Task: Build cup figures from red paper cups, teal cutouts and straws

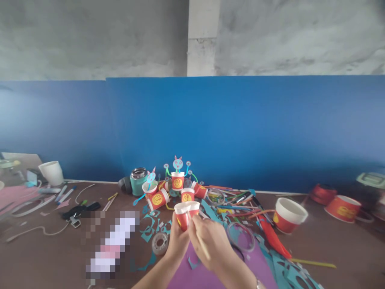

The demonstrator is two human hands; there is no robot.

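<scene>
Above a purple sheet on the brown worktop, a red-and-white paper cup is sitting in the left hand, whose fingers are holding it around the side, while the right hand's fingers are pinching a slim pale stick beside the cup's near wall. Near the left wrist, a tape roll is lying among teal paper scraps; farther back, other red cups are clustering before a blue partition, one bearing a cat-like paper figure.
</scene>
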